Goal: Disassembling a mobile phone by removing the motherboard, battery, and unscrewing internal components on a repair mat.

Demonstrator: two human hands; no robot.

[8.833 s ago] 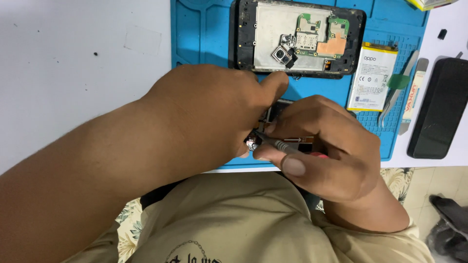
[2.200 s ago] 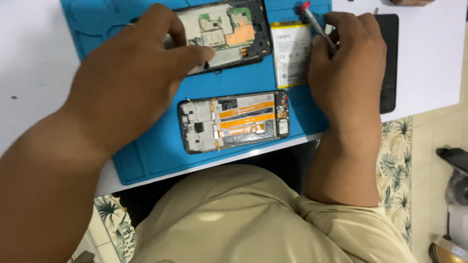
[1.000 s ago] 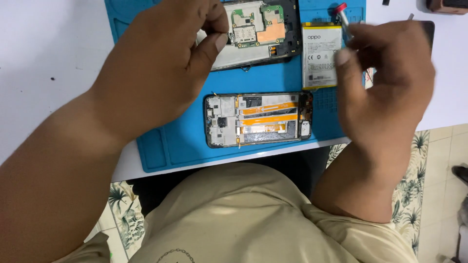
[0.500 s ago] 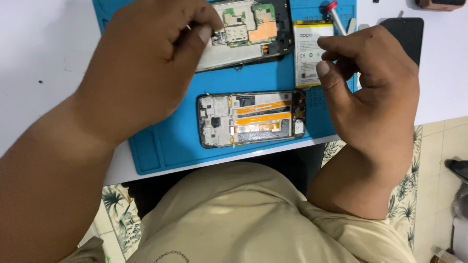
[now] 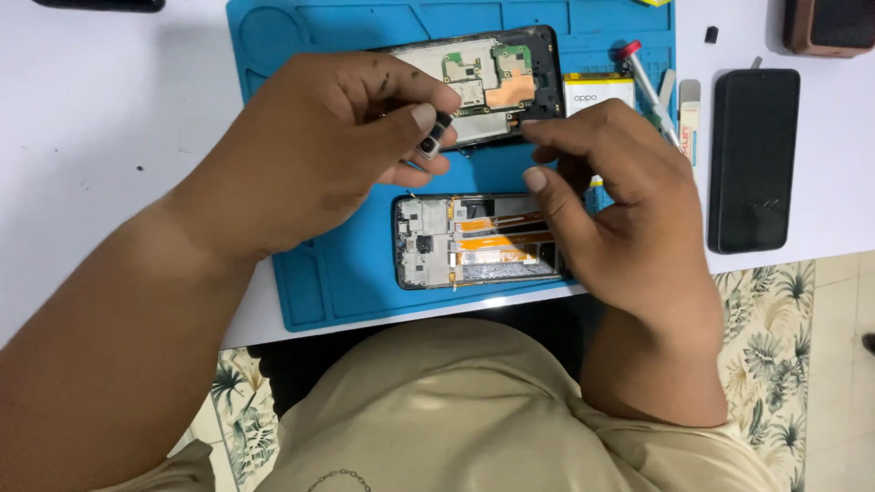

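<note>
Camera module (image 5: 436, 137), small, dark and blocky, sits pinched between the thumb and forefinger of the left hand (image 5: 328, 150); that grip is closed on it, holding it just above the blue mat (image 5: 328, 273), at the near edge of the opened phone body (image 5: 483, 87) whose green board and copper patch show beyond the fingers; the module's long axis tilts, upper end leaning right and away, lower end towards the person. The right hand (image 5: 620, 219) holds nothing that can be seen; its thumb and forefinger stand apart, tips pointing left towards the module, the upper tip touching or nearly touching the phone body's near right corner. So the module lies to the left of the right fingertips, near but not touching, and the left hand is the one already on it. Below both hands, lengthwise left to right on the mat, lies the second phone frame (image 5: 478, 241) with orange flex strips; the right palm covers its right end. To the right rest a red-capped screwdriver (image 5: 643, 77), a battery (image 5: 597, 91) and a black phone panel (image 5: 754, 159) on the white table (image 5: 91, 137).
</note>
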